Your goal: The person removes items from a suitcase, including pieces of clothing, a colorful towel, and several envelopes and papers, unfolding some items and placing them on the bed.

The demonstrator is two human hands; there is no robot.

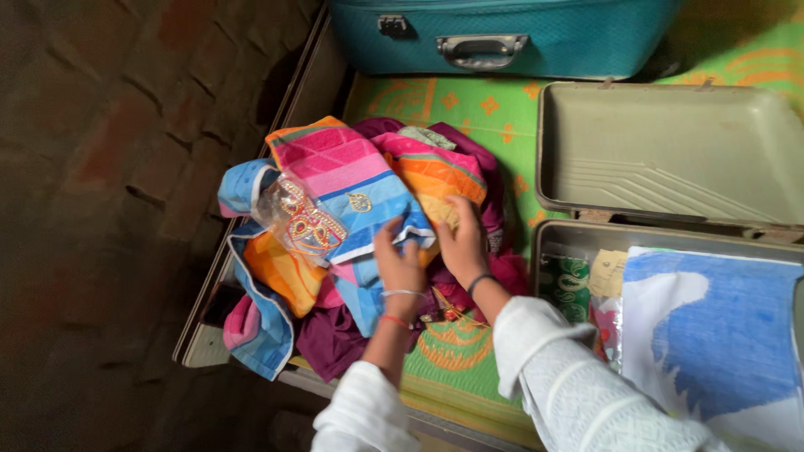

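1. The left hand (400, 269) lies flat on a folded striped towel of pink, blue and orange cloth (368, 197), its fingers spread and pressing the blue edge down
2. The right hand (462, 241) rests on the orange end of the same towel, fingers lightly curled over the fold, pinching nothing that I can make out
3. The towel sits on top of a heap of purple and magenta clothes (335, 335) near the left edge of a green patterned mat (469, 113), with a clear plastic packet of gold-trimmed ornaments (300, 219) lying on its left side
4. An open beige hard suitcase (670, 151) stands at the right edge of the mat and already holds a blue and white cloth (712, 335)
5. Judging by this, packing is partly done: the heap is still outside the case
6. A closed teal suitcase (502, 33) stands at the far edge
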